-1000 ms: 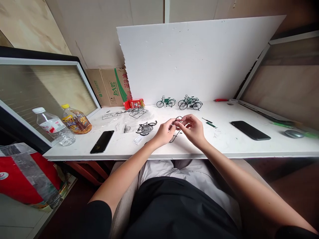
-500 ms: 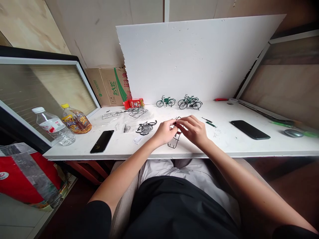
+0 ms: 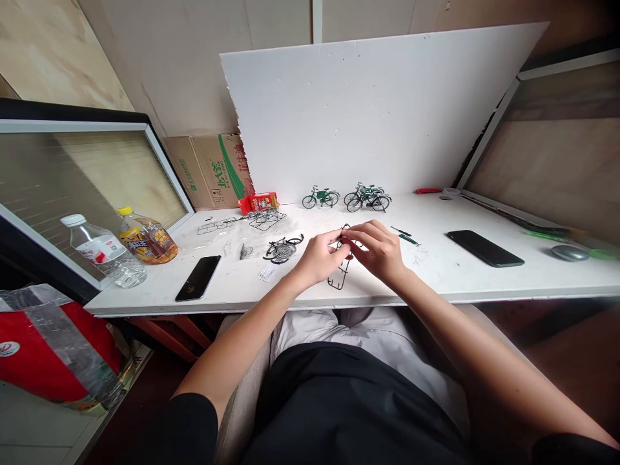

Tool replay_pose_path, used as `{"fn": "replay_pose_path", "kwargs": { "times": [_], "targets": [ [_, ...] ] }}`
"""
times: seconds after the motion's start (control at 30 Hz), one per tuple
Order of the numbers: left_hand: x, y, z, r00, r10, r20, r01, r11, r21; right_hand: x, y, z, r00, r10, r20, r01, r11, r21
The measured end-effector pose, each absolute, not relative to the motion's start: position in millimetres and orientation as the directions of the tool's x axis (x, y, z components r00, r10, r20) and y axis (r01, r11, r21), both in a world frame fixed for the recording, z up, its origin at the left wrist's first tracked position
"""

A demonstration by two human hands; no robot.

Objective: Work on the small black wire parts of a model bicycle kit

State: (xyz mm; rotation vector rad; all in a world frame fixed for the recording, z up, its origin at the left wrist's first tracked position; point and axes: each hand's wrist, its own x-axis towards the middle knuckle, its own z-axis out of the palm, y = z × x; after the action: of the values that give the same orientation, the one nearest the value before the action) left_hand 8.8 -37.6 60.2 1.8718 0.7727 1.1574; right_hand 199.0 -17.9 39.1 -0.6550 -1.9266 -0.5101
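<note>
The left grip and right grip hold a thin black frame.

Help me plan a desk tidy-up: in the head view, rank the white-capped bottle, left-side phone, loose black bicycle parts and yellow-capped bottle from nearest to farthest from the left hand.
From the left hand:
1. Black bicycle parts, just to its left.
2. Left-side phone, farther left.
3. Yellow-capped bottle, left, past the phone.
4. White-capped bottle, farthest left.
</note>
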Motion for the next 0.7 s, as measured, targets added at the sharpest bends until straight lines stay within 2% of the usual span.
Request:
{"fn": "replay_pose_path", "kwargs": {
  "times": [0.33, 0.7],
  "targets": [
    [8.9, -39.2, 61.1, 0.376, 0.828, 0.416, 0.169, -0.502, 0.848, 195.3, -20.8, 37.4, -0.332, 0.345, 0.878, 0.642, 0.764, -0.057],
    [1.5, -31.5, 63.2, 0.404, 0.828, 0.389, 0.226, -0.503, 0.834, 192.6, -19.9, 37.2, -0.349, 0.348, 0.870, 0.627, 0.777, -0.059]
  ]
}}
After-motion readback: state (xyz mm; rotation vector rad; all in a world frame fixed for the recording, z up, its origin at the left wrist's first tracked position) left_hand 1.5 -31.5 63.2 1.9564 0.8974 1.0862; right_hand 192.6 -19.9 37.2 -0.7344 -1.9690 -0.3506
